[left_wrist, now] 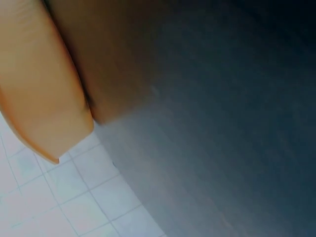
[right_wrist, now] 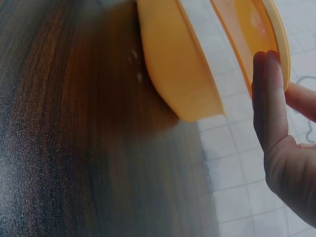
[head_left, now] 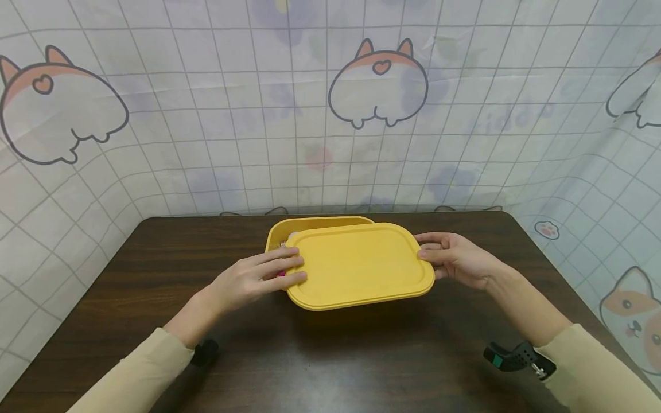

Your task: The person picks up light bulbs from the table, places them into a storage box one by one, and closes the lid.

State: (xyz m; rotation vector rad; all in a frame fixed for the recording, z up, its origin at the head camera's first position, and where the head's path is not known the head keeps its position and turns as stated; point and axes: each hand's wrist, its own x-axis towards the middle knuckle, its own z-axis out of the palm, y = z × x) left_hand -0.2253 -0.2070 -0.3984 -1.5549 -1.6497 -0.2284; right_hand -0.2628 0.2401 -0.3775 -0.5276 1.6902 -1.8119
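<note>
A yellow rectangular lid is tilted over a yellow box, covering most of its opening. My left hand holds the lid at its left edge, fingers laid over the top and thumb out of sight. At the opposite edge my right hand pinches the lid, thumb on top. From the right wrist, the lid's rim shows between the thumb and fingers, with a gap to the box wall. Small things inside the box, one of them pink, peek out beside my left fingers.
The box stands near the back of a dark wooden table. Behind the table hangs a white gridded cloth with cartoon dog prints. Black straps hang at both wrists.
</note>
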